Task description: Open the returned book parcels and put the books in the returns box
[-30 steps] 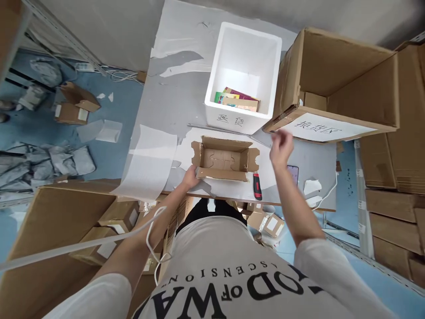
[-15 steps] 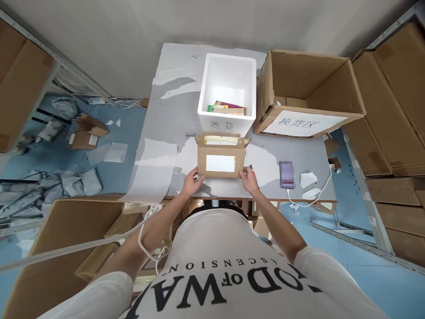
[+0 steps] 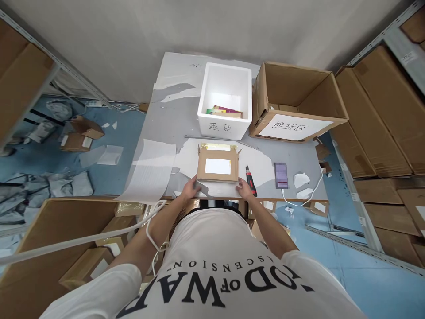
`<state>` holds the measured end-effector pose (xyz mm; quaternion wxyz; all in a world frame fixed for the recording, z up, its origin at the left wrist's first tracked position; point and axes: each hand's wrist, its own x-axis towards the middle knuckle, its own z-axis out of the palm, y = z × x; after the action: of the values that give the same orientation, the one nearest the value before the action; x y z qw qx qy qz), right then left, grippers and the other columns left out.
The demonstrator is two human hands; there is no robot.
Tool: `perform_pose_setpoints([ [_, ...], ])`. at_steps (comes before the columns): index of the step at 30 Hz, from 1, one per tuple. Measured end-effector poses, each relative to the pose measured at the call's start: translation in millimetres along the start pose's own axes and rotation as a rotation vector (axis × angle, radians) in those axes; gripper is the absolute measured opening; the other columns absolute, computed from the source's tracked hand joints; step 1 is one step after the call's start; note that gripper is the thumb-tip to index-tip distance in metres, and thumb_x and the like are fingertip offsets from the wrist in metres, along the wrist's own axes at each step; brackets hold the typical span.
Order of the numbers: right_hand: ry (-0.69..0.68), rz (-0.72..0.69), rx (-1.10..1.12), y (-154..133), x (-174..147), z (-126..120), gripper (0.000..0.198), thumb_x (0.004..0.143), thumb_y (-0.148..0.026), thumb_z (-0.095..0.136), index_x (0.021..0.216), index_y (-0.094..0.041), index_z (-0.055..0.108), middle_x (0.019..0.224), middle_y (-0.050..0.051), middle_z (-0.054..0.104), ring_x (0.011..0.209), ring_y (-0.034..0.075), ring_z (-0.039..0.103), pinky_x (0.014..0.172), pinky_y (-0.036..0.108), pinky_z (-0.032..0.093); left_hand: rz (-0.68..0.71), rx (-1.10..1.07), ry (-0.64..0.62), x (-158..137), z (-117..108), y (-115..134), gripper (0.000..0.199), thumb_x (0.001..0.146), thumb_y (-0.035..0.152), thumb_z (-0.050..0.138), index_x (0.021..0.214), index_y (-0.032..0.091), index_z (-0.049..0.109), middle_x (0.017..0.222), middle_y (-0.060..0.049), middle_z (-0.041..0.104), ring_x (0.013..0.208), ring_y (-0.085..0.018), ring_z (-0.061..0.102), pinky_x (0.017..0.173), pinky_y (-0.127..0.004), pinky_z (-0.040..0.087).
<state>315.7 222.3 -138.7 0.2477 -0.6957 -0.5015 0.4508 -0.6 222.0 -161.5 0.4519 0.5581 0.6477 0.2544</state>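
A small brown cardboard box (image 3: 217, 174) with a white label (image 3: 218, 166) lies near the front edge of the table, its far end showing yellowish tape and small flaps sticking out. My left hand (image 3: 190, 188) is at its near left corner, fingers curled against it. At the near right corner my right hand (image 3: 244, 189) grips in the same way. A red and black utility knife (image 3: 251, 181) lies just right of my right hand. What is inside the box is hidden.
Behind the box stand a white foam box (image 3: 223, 128) with several packets and a large open carton (image 3: 299, 126) with a handwritten sign. A phone (image 3: 281, 176) on a white cable lies to the right. Paper sheets (image 3: 151, 166) hang over the front left edge.
The box now lies flatter, its near side showing, and my hands have moved to its near corners. The utility knife has come into fuller view. The camera view has shifted slightly.
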Motion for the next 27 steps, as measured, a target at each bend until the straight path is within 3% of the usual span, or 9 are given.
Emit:
perform_pose_setpoints([
  [4, 0.023, -0.058, 0.020, -8, -5, 8, 0.036, 0.079, -0.035, 0.054, 0.111, -0.018, 0.056, 0.120, 0.012, 0.063, 0.112, 0.022, 0.059, 0.097, 0.039, 0.045, -0.010, -0.051, 0.087, -5, 6, 17, 0.047, 0.077, 0.036, 0.059, 0.121, 0.018, 0.060, 0.109, -0.009, 0.069, 0.099, -0.025, 0.065, 0.091, -0.040, 0.050],
  [7, 0.079, -0.106, 0.026, -26, -11, 0, 0.034, 0.084, -0.050, 0.048, 0.097, -0.020, 0.054, 0.103, 0.010, 0.068, 0.098, 0.022, 0.063, 0.087, 0.037, 0.049, 0.018, -0.102, 0.261, -12, 3, 41, 0.043, 0.081, 0.043, 0.056, 0.114, 0.017, 0.060, 0.107, -0.010, 0.069, 0.094, -0.022, 0.065, 0.086, -0.036, 0.051],
  [10, 0.140, -0.095, -0.106, -49, -15, -12, 0.037, 0.086, -0.058, 0.043, 0.084, -0.022, 0.052, 0.084, 0.006, 0.067, 0.081, 0.023, 0.063, 0.077, 0.036, 0.048, -0.019, -0.056, 0.374, -11, -7, 68, 0.040, 0.080, 0.052, 0.056, 0.096, 0.016, 0.064, 0.088, -0.007, 0.070, 0.080, -0.020, 0.065, 0.077, -0.032, 0.051],
  [15, 0.103, -0.035, -0.375, -73, -7, -18, 0.041, 0.090, -0.059, 0.036, 0.078, -0.023, 0.052, 0.073, 0.006, 0.064, 0.075, 0.025, 0.061, 0.073, 0.036, 0.046, -0.099, 0.046, 0.341, 0, -19, 88, 0.043, 0.081, 0.058, 0.054, 0.080, 0.016, 0.066, 0.074, -0.005, 0.067, 0.074, -0.020, 0.063, 0.076, -0.033, 0.049],
  [19, 0.039, -0.012, -0.312, -60, 0, -20, 0.044, 0.091, -0.060, 0.033, 0.085, -0.022, 0.056, 0.079, 0.007, 0.065, 0.078, 0.024, 0.062, 0.073, 0.035, 0.047, -0.159, 0.037, 0.301, 2, -14, 82, 0.049, 0.070, 0.058, 0.066, 0.092, 0.014, 0.066, 0.083, -0.008, 0.068, 0.080, -0.023, 0.062, 0.079, -0.036, 0.049],
  [22, 0.134, 0.073, -0.320, -35, 1, -29, 0.044, 0.091, -0.055, 0.034, 0.102, -0.019, 0.058, 0.102, 0.012, 0.065, 0.094, 0.025, 0.062, 0.082, 0.038, 0.048, -0.199, 0.022, 0.377, -1, -5, 82, 0.054, 0.068, 0.056, 0.070, 0.101, 0.013, 0.063, 0.093, -0.010, 0.066, 0.086, -0.024, 0.061, 0.082, -0.038, 0.049],
  [25, 0.167, 0.207, -0.586, -7, 0, -40, 0.050, 0.080, -0.043, 0.060, 0.120, -0.015, 0.051, 0.123, 0.020, 0.054, 0.116, 0.034, 0.052, 0.092, 0.046, 0.043, -0.061, 0.165, 0.511, -4, 1, 86, 0.045, 0.073, 0.051, 0.070, 0.100, 0.016, 0.062, 0.102, -0.012, 0.063, 0.098, -0.026, 0.057, 0.088, -0.041, 0.046],
  [27, 0.076, 0.259, -0.664, 4, 0, -47, 0.058, 0.076, -0.032, 0.065, 0.128, -0.015, 0.046, 0.124, 0.021, 0.053, 0.117, 0.035, 0.052, 0.093, 0.049, 0.043, 0.114, 0.324, 0.441, -7, 4, 89, 0.028, 0.084, 0.045, 0.060, 0.092, 0.019, 0.065, 0.099, -0.011, 0.064, 0.101, -0.027, 0.056, 0.092, -0.043, 0.042],
])
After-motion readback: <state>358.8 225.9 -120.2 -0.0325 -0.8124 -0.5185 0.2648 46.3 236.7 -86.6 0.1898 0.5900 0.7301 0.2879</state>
